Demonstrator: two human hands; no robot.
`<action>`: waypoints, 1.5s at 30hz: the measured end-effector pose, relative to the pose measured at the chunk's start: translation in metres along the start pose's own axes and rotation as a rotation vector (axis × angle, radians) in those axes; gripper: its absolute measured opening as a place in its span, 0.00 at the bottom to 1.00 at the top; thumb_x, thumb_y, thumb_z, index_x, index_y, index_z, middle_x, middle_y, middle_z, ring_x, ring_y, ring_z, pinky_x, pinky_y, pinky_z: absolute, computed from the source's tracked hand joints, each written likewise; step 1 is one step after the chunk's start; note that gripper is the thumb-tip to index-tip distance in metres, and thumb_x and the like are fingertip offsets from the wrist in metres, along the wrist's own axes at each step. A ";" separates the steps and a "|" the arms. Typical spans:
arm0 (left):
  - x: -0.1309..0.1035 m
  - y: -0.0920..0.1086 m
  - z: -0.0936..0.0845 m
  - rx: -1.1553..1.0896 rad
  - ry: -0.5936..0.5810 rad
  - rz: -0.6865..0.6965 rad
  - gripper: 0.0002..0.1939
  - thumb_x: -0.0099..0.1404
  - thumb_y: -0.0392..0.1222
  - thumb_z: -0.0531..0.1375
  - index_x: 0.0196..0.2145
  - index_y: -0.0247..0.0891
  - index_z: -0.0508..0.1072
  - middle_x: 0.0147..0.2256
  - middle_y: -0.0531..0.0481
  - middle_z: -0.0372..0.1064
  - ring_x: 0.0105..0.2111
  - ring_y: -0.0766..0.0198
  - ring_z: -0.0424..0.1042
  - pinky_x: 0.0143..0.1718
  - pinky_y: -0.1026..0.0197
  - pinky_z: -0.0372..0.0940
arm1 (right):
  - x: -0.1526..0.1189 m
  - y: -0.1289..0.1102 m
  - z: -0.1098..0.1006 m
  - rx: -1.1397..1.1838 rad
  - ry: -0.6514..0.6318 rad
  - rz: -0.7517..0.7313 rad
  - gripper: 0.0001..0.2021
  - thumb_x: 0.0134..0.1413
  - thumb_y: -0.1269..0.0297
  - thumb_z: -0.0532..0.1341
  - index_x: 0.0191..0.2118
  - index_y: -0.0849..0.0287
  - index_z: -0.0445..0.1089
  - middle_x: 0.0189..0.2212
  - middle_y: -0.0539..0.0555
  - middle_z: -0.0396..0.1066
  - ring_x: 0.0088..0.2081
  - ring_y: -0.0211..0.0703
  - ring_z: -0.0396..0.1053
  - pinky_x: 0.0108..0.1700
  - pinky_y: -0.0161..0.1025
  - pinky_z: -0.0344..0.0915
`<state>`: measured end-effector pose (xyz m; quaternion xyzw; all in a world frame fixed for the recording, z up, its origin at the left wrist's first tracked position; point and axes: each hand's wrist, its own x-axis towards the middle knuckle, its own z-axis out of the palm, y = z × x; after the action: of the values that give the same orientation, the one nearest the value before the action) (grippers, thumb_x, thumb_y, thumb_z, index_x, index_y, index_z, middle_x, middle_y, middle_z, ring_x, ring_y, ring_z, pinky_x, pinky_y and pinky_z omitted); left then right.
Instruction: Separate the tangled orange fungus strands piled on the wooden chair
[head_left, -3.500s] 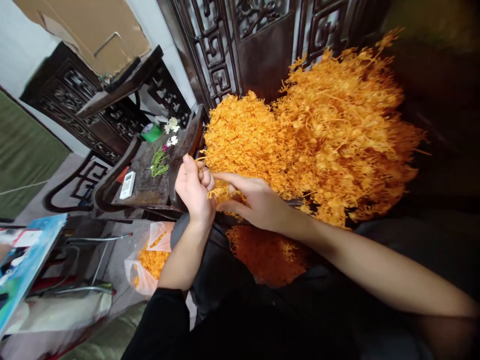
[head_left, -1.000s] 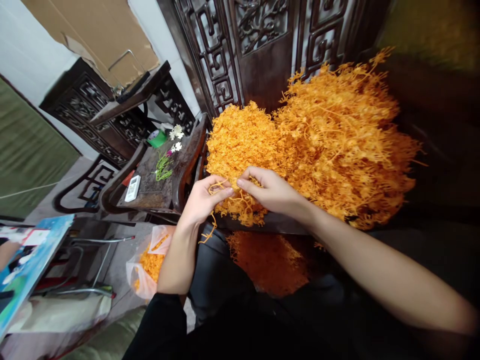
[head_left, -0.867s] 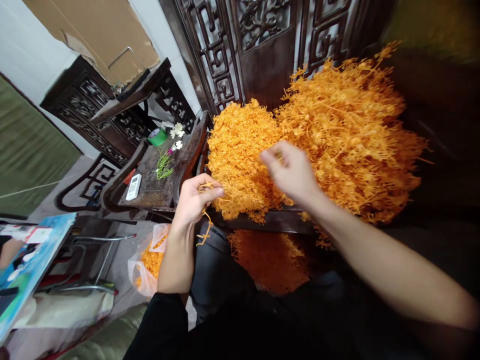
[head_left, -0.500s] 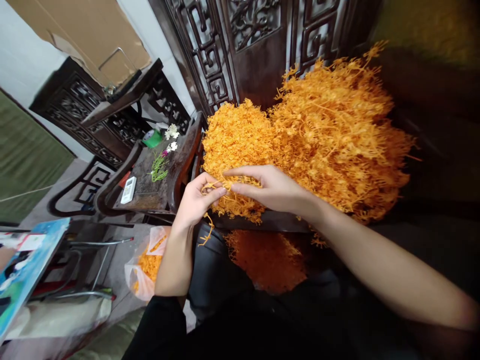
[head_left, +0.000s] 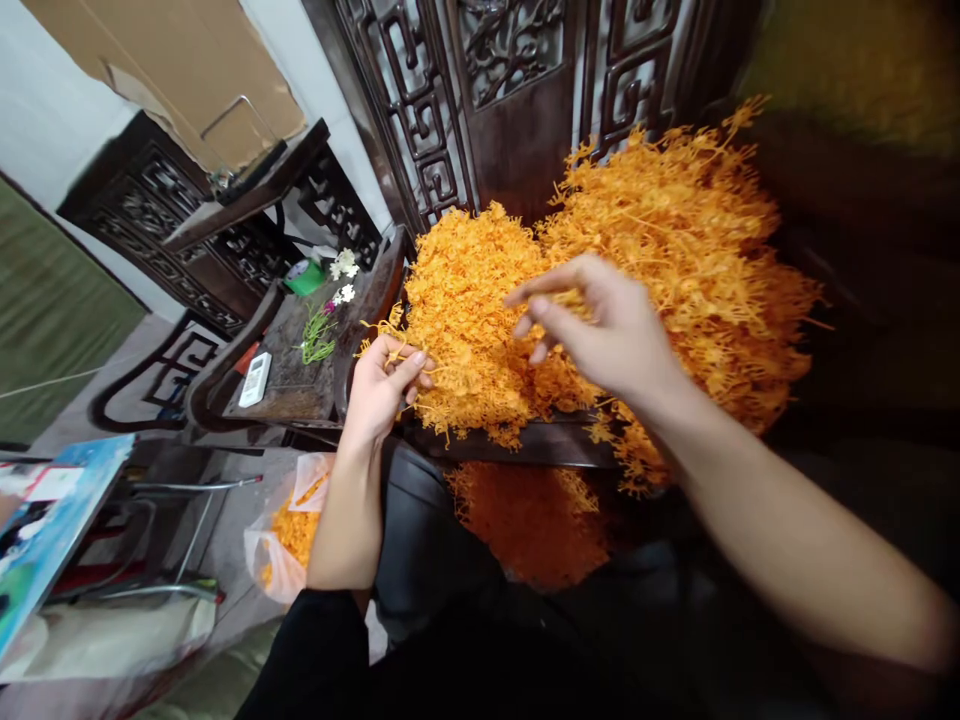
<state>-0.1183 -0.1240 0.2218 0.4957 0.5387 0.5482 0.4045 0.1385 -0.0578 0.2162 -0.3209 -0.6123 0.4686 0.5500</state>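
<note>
My left hand [head_left: 384,388] is at the near left of a smaller heap of orange sprigs [head_left: 476,290], thumb and fingers pinched together. An orange branched sprig [head_left: 386,325] sticks out above its knuckles. Over the place where the smaller heap meets the larger heap of sprigs [head_left: 682,260], my right hand [head_left: 604,325] hovers with fingers apart and slightly bent. Nothing shows between its fingers. Both heaps consist of thin, tangled orange pieces with small forked ends, resting on a dark wooden seat [head_left: 517,442].
A dark wooden chair at left bears a white remote [head_left: 256,380], green stems [head_left: 319,335], green tape [head_left: 304,277] and white flowers [head_left: 344,264]. On the floor stands a clear bag [head_left: 279,572] of orange pieces. Carved wood panels [head_left: 517,150] rise behind the heaps. A blue-patterned table [head_left: 90,500] is at far left.
My right hand has left my left hand and moved right and up over the heaps, its fingers parting. My left hand has shifted slightly left, its sprig now pointing up instead of hanging down.
</note>
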 end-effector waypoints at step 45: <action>0.006 0.008 -0.023 0.576 0.706 0.509 0.11 0.61 0.43 0.66 0.32 0.39 0.67 0.30 0.55 0.70 0.30 0.66 0.71 0.35 0.63 0.66 | -0.012 0.024 0.007 -0.399 -0.197 0.201 0.19 0.62 0.50 0.61 0.26 0.58 0.65 0.24 0.52 0.68 0.23 0.36 0.61 0.26 0.38 0.55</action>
<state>-0.1411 -0.1231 0.2317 0.4873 0.6336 0.5924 -0.1008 0.1310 -0.0621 0.1896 -0.4354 -0.7085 0.4196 0.3638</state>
